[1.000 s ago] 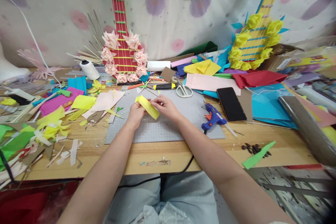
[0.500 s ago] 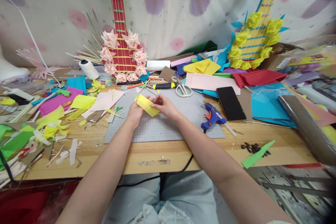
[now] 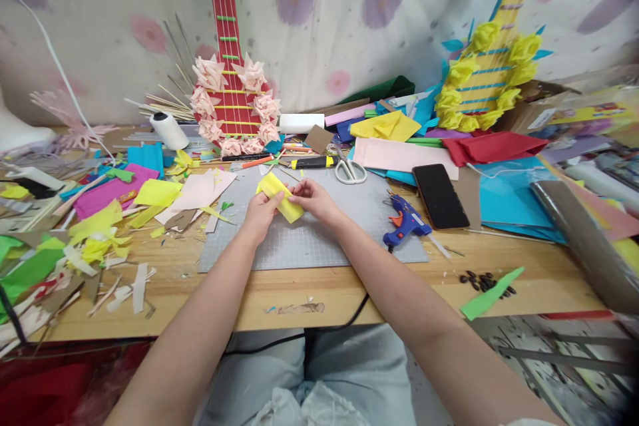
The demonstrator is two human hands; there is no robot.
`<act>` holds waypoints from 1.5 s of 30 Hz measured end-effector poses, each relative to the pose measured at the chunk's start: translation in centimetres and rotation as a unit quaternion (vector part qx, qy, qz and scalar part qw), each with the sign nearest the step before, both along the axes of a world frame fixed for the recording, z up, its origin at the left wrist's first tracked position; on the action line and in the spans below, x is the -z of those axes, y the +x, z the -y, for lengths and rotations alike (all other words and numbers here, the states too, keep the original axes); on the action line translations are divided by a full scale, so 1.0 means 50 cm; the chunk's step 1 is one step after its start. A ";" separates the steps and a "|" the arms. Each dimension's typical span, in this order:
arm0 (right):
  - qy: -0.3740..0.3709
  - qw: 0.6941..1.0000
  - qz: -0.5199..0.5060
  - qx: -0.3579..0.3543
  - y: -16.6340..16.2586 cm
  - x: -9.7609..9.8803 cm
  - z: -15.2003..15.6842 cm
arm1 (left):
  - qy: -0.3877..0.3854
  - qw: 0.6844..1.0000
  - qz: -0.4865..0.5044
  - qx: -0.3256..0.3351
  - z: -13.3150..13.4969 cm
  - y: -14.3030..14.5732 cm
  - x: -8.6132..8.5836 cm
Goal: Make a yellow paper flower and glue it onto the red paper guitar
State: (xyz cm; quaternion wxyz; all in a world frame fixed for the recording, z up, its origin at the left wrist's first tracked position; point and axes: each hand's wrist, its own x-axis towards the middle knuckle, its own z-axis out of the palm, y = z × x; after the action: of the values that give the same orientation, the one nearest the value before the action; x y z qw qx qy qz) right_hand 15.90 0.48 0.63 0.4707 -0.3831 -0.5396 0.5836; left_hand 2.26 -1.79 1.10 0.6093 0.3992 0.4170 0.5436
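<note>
A small folded piece of yellow paper (image 3: pixel 282 200) is held just above the grey cutting mat (image 3: pixel 319 239). My left hand (image 3: pixel 261 214) pinches its left end with thumb and fingers closed. My right hand (image 3: pixel 315 200) pinches its upper right edge. Both hands meet over the mat's far half, and the paper slants down to the right between them.
A blue glue gun (image 3: pixel 405 223), a black phone (image 3: pixel 439 196) and white scissors (image 3: pixel 349 172) lie right of the hands. Coloured paper sheets and scraps crowd both sides. A red paper guitar (image 3: pixel 232 93) and a yellow one (image 3: pixel 486 73) lean at the back. A green strip (image 3: pixel 490 293) lies near the front edge.
The yellow paper has been folded shorter and thicker between the two hands, which have drawn slightly closer together. Nothing else on the table has moved.
</note>
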 end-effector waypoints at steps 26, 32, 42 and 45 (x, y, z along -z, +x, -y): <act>-0.027 0.999 0.039 -0.022 0.008 -0.005 0.004 | -0.008 1.000 -0.001 -0.022 0.006 -0.001 -0.009; -0.026 0.998 0.045 -0.029 0.007 -0.001 0.000 | -0.011 0.999 0.000 -0.036 0.007 0.002 -0.008; -0.016 0.997 0.066 -0.032 0.006 -0.007 0.003 | -0.010 0.998 0.015 -0.064 0.005 0.001 -0.006; -0.007 0.997 0.059 -0.045 0.005 -0.006 0.005 | -0.025 0.996 0.020 -0.082 0.005 0.003 -0.009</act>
State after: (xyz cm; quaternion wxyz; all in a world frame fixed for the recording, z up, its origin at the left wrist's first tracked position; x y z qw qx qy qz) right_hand 16.15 0.22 0.94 0.4085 -0.3953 -0.5791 0.5844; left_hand 2.42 -2.05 1.53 0.5810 0.3369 0.4496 0.5889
